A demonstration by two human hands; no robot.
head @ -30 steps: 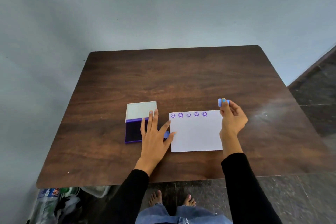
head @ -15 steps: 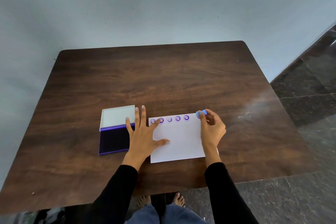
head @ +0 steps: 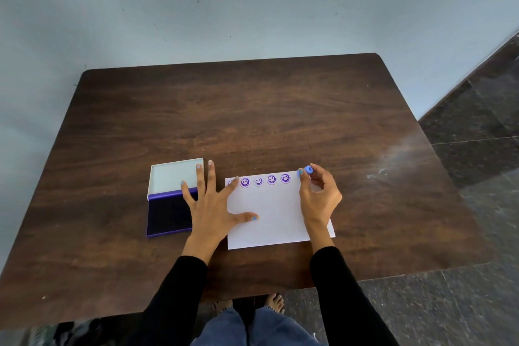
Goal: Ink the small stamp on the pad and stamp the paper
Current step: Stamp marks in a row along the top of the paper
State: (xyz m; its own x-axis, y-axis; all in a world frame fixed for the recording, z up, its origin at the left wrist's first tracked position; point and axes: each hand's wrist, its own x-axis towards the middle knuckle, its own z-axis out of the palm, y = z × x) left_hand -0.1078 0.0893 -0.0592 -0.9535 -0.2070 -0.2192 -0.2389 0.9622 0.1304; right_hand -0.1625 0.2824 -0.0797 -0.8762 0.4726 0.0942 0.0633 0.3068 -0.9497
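Note:
A white paper [head: 275, 213] lies on the dark wooden table [head: 252, 121], with a row of several purple smiley prints along its far edge. My right hand [head: 318, 196] pinches the small blue stamp [head: 308, 169] at the paper's far right corner, just right of the last print. My left hand [head: 209, 205] lies flat with fingers spread, thumb and forefinger on the paper's left part, the other fingers over the open ink pad [head: 168, 212]. The pad's dark purple surface faces up, its pale lid [head: 174, 175] folded back.
The table's near edge runs just in front of my sleeves, with my bare feet [head: 273, 302] on the dark stone floor [head: 463, 303] below. A grey wall [head: 252, 8] stands behind the table. Some clutter shows under the table's left corner.
My right hand has brought the stamp from beyond the paper's right corner down to the far edge, next to the last print. My left hand slid onto the paper's left part.

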